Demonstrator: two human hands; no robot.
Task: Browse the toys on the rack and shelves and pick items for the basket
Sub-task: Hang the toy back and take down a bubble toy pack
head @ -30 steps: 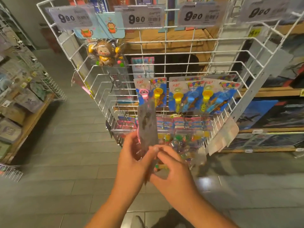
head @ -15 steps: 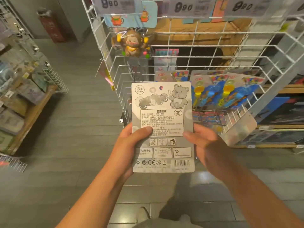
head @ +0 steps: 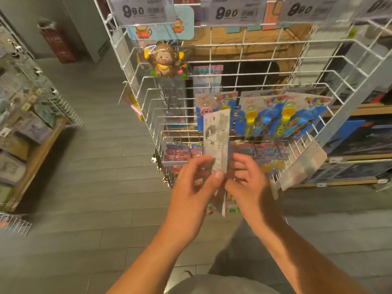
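Item: carded toy pack (head: 217, 143), a flat blister card seen nearly edge-on, its grey printed back turned leftward, standing upright between the two hands and rising above them in front of the wire rack (head: 250, 81). Left hand (head: 192, 183): fingers curled, thumb pressed against the card's lower back face, pinching it. Right hand (head: 247, 183): fingers curled toward the card's front side, apparently holding the lower edge; motion blur leaves the exact contact unclear. Handling, as judged: light, thin cardboard with a plastic bubble on the hidden front; stiff enough to stand from a low pinch, yet likely to bend or crease if squeezed mid-panel; the glossy surface may slip under a loose pinch. Best held by the card margins, thumb on the back and fingers on the front clear of the bubble, or by the hang-hole end above the hands. Nearby stock: matching bubble wand cards (head: 282, 115) hang just beyond and to the right of the hands; a packaged monkey toy (head: 164, 61) hangs well above and left of them; price tags (head: 141, 11) sit along the top. No basket is in view.
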